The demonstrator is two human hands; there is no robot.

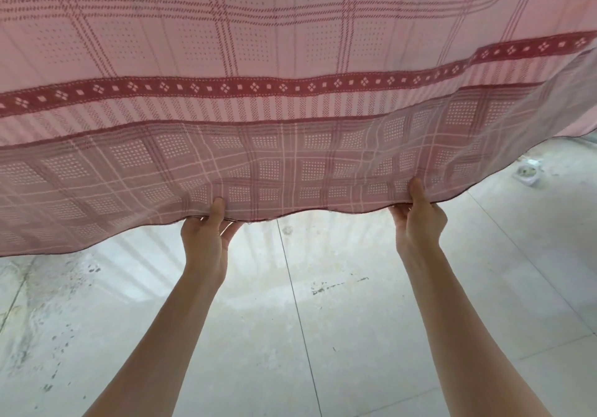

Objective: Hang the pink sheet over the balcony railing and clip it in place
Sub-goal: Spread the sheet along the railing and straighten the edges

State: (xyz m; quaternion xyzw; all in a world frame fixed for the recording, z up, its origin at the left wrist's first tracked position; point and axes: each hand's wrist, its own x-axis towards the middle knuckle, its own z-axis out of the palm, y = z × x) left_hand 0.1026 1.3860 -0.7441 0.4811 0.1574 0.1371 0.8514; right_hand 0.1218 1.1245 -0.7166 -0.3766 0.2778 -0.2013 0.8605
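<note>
The pink sheet (290, 61), checked with a dark red diamond-patterned band, fills the upper half of the view and hangs spread out in front of me. Its lower hem runs in a wavy line across the frame. My left hand (206, 239) pinches the hem left of centre, thumb on the near side and fingers behind the cloth. My right hand (418, 219) pinches the same hem further right, thumb up on the fabric. The balcony railing is hidden behind the sheet; only its striped shadow shows on the floor. No clip is in view.
Pale tiled floor (355, 336) lies below, stained and speckled dark at the left. A small round floor drain (527, 172) sits at the far right, just under the sheet's edge.
</note>
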